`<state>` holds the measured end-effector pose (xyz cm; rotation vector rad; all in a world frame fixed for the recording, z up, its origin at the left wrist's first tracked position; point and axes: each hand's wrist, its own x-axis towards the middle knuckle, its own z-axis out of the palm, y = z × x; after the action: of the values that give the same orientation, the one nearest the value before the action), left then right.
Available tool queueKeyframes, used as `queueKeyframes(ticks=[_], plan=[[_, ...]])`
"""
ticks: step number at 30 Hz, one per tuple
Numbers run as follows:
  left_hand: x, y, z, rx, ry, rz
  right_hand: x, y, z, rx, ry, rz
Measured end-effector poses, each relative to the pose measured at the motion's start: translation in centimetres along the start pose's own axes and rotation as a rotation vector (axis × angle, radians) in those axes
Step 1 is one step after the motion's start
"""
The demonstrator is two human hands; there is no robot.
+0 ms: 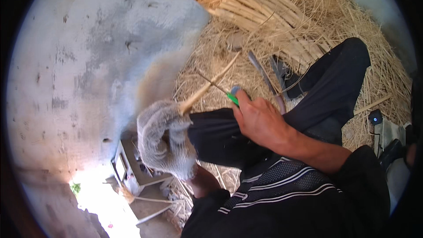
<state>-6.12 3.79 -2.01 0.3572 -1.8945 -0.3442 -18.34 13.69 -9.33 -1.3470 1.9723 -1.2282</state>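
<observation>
My left hand (pixel 165 139), in a grey knitted glove, is closed around the lower end of a pale, slightly curved wooden strip (pixel 213 83). The strip slants up and to the right from the fist, above the straw. In my bare right hand (pixel 264 121) is a slim tool with a green handle (pixel 232 99). Its thin dark shaft or blade points up and left and crosses in front of the strip; whether the two touch I cannot tell. My fingers wrap the handle and hide part of it. Both hands are over my dark-trousered legs (pixel 220 139).
A pile of split pale strips (pixel 251 11) rests on loose straw-like shavings (pixel 370 44) ahead. A long dark tool (pixel 261 68) lies near my foot. The stained wall (pixel 101 44) rises close on the left. A pale-framed object (pixel 121 163) stands below it.
</observation>
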Motion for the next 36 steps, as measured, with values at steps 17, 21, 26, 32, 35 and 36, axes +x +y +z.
queueKeyframes(ticks=[17,21,26,32,35,36], plan=[[0.0,-1.0,0.6,0.116,0.113,-0.036,0.1,-5.2,-2.9,0.226,-0.106,-0.227],[0.1,-0.9,1.2,-0.010,0.167,-0.096,2.8,0.8,1.0,0.046,0.014,-0.098],[0.4,-1.7,0.2,0.018,0.155,-0.072,3.8,-0.4,0.3,-0.167,-0.006,-0.172],[1.2,-1.6,0.4,0.040,0.172,-0.256,4.7,2.5,0.2,-0.321,-0.012,-0.078],[0.5,-1.2,0.1,-0.053,0.128,-0.177,3.8,0.9,-0.6,-0.246,-0.127,-0.018],[0.4,-2.2,-0.5,-0.082,0.045,-0.128,3.9,0.9,-0.7,-0.241,-0.111,-0.032]])
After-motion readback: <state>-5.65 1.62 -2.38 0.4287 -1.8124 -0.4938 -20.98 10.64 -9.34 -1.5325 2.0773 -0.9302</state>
